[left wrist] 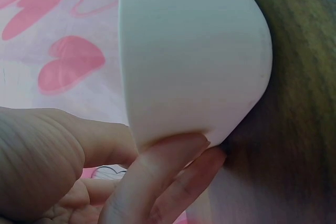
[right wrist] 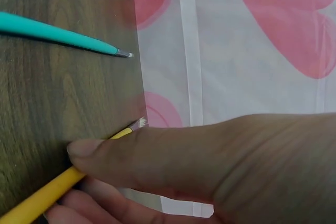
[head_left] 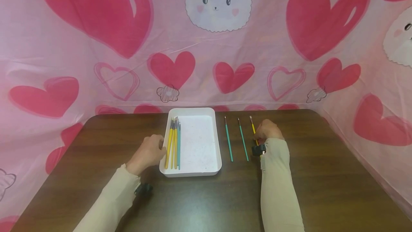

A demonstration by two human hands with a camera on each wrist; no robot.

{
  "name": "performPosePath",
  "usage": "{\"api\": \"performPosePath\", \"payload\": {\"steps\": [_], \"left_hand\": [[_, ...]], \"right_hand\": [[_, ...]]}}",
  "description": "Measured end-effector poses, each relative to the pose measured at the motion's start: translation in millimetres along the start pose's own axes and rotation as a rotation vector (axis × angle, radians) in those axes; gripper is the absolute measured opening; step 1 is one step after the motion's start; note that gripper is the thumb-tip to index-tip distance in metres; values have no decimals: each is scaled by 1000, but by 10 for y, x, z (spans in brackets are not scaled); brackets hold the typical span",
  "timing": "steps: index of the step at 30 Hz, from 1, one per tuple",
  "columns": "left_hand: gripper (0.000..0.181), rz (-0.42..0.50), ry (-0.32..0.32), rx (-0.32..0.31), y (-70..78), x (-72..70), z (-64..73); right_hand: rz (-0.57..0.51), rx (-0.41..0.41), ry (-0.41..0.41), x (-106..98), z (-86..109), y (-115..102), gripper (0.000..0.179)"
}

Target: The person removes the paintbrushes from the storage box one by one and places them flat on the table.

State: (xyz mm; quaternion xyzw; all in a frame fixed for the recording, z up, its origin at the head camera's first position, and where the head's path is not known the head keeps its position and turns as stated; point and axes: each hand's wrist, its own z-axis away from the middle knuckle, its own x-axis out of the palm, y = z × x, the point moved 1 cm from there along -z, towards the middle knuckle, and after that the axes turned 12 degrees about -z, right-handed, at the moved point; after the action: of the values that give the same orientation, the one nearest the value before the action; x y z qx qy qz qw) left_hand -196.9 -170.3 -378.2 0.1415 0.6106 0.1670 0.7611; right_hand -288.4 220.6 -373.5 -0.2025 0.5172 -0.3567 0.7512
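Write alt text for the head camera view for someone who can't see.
A person's right hand pinches a yellow paintbrush at a brown table, beside two teal paintbrushes, while the left hand grips the left side of a white tray holding yellow and teal brushes. A pink heart-print cloth hangs behind.

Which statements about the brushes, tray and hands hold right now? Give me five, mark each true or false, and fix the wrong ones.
1. The person's left hand grips the white rectangular tray at its left side. True.
2. Two slim teal-handled paintbrushes lie on the brown wood-grain table, right of the tray. True.
3. The person's right hand pinches a teal-handled brush. False: it pinches a slim yellow-handled paintbrush.
4. The tray holds only yellow-handled brushes. False: slim teal-handled brushes lie in it too.
5. The two teal-handled brushes on the table cross each other. False: they lie apart.
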Motion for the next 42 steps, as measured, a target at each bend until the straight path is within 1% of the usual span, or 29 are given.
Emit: {"api": "performPosePath", "payload": {"steps": [7, 12, 14, 17, 20, 23, 27, 31, 35, 39, 42], "left_hand": [[40, 6, -6, -21, 8, 4, 0], [41, 10, -14, -28, 19, -5, 12], [41, 13, -14, -25, 21, -8, 18], [41, 13, -11, -19, 22, -11, 25], [40, 15, -9, -12, 21, -15, 29], [40, 13, -9, -11, 16, -16, 29], [40, 11, -9, -9, 13, -16, 26], [39, 11, -6, 2, 8, -16, 24], [40, 8, -5, -10, 7, -7, 16], [42, 3, -2, -17, 14, -4, 11], [42, -2, 0, -17, 16, -9, 23]], "right_hand": [[43, -11, 47, 14, -4, -3, 15], [53, 18, 83, 1, 26, -47, 21], [50, 14, 104, -8, 41, -82, 21], [28, -25, 112, -15, 54, -140, 19], [-11, -71, 93, -7, 68, -199, 17], [-22, -118, 71, 6, 91, -261, 19], [-44, -169, 55, 24, 114, -333, 15], [-71, -181, 53, 72, 122, -404, 21], [-71, -185, 63, 142, 126, -477, 23], [-95, -220, 76, 206, 133, -555, 24], [-121, -255, 66, 265, 156, -632, 24]]}}
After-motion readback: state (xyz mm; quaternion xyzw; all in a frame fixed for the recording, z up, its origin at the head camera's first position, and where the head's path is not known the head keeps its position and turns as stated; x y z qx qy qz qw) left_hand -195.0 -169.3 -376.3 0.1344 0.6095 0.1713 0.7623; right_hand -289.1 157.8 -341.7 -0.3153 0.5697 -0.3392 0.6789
